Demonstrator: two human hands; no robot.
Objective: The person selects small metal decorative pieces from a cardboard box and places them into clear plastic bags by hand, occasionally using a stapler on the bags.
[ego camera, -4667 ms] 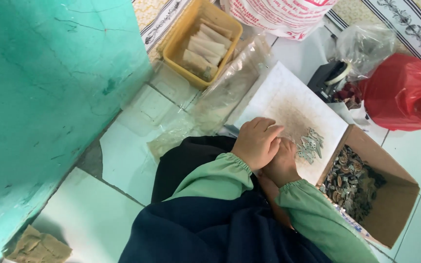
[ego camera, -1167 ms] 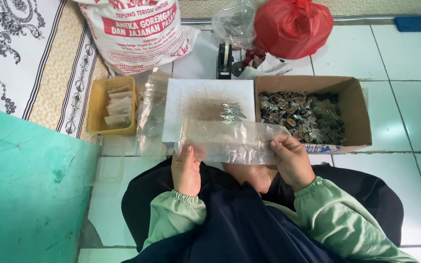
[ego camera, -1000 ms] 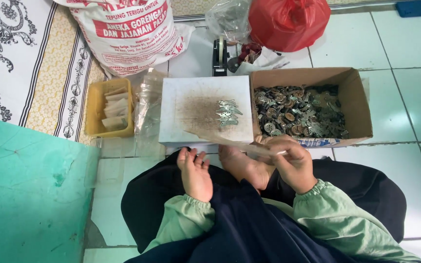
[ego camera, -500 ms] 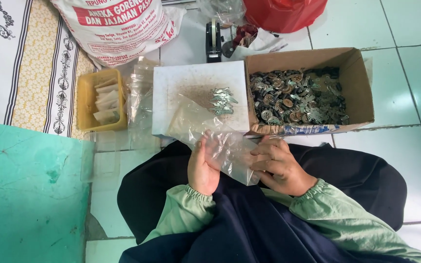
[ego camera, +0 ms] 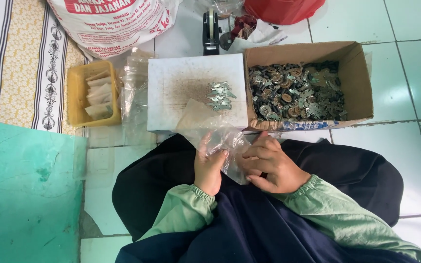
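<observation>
My left hand (ego camera: 209, 165) and my right hand (ego camera: 271, 164) both grip a crumpled clear plastic bag (ego camera: 224, 140) over my lap, just below the front edge of a white board (ego camera: 181, 87). A small heap of silvery metal pieces (ego camera: 220, 95) lies on that board. To its right an open cardboard box (ego camera: 356, 73) holds several small dark and metallic parts (ego camera: 293, 92). Green sleeves cover both my forearms.
A yellow tray (ego camera: 76, 87) with folded papers and a stack of clear bags (ego camera: 135, 92) lie left of the board. Behind are a printed white sack (ego camera: 108, 19), a tape dispenser (ego camera: 211, 31) and a red plastic bag (ego camera: 283, 7). A teal panel (ego camera: 25, 190) lies at lower left.
The flat bag held stretched over the board's edge has been drawn down to my lap and crumpled between both hands. The view has drifted slightly.
</observation>
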